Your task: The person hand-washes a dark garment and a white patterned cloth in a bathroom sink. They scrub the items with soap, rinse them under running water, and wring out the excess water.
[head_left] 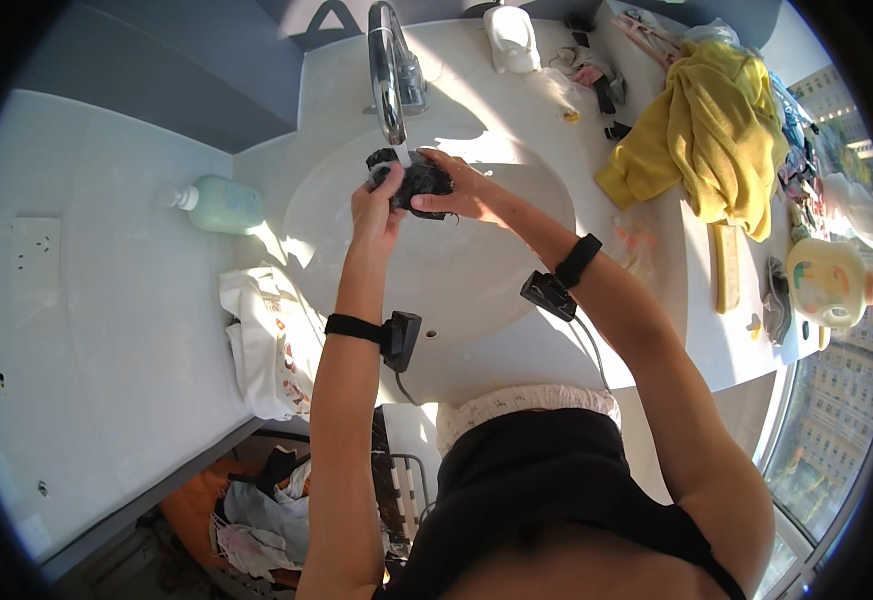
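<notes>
Two bare hands at a wash basin, seen from above. The left hand grasps the near left side of a bunched black cloth, its thumb laid upon the fabric. The right hand grips the same cloth from the right, the thumb on the near edge and the fingers toward the far side. The cloth is thus held between both hands, above the far part of the white sink and directly beneath the chrome faucet, from which a stream of water falls onto it. Whether the cloth touches the basin cannot be told. Each forearm bears a black strap with a small dark box and a cable.

The sink is set in a white desk. To its left stand a pale green pump bottle and, nearer the person, a white bag with reddish marks. Beyond the basin, right of the faucet, is a white container. At the right lies a heaped yellow garment; just nearer are a yellowish bar and a cream-coloured jug. At lower left, below the desk, assorted clothes lie piled together.
</notes>
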Tool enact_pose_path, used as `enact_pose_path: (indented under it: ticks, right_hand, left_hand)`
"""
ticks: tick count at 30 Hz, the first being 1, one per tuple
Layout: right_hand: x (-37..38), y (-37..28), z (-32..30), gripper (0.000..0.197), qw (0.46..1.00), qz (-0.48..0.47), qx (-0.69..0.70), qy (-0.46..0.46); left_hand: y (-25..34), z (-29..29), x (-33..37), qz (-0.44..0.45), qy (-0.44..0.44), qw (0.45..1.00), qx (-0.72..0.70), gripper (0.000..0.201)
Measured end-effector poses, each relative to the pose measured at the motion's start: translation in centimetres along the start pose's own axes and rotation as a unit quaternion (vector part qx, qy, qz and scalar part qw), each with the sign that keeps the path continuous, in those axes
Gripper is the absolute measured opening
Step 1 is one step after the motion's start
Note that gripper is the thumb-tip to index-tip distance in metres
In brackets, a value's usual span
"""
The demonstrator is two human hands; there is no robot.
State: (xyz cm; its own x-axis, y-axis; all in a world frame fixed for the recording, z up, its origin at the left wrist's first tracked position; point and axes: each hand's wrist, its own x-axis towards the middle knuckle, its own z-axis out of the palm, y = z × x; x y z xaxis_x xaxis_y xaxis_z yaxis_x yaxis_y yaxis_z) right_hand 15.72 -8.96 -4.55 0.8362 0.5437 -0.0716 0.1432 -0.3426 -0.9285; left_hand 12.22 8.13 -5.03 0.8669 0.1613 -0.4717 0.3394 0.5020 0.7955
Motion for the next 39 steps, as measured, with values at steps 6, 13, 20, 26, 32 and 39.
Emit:
enact_pose_path:
  ticks: [6, 13, 20, 26, 32, 39]
  right_hand:
    - [1.1, 0.7, 2.0, 0.056, 0.969, 0.125, 0.212, -0.017]
    - [1.0, -0.5, 2.5, 0.032, 0.84, 0.246, 0.483, 0.026]
    - [0.8, 1.9, 0.6, 0.022, 0.83, 0.167, 0.532, -0.031]
    - [0.6, 1.7, -0.3, 0.031, 0.788, 0.182, 0.588, 0.029]
    - [-0.4, -2.8, 0.4, 0.061, 0.849, 0.163, 0.502, 0.014]
    - [1.7, -1.2, 5.0, 0.056, 0.945, 0.067, 0.276, 0.162]
  left_hand:
    - [2.4, -0.2, -1.0, 0.033, -0.04, 0.998, -0.027, 0.038]
    - [0.0, -0.9, -3.1, 0.089, -0.003, 0.992, 0.087, 0.071]
    - [-0.8, -2.3, -1.4, 0.057, -0.007, 0.998, 0.009, 0.058]
    - [-0.4, -2.5, -1.1, 0.053, -0.011, 0.995, -0.081, 0.038]
    - [0.1, -0.2, -1.1, 0.073, -0.133, 0.987, -0.047, 0.054]
    - [-1.2, 1.5, 0.8, 0.215, 0.066, 0.919, 0.323, 0.055]
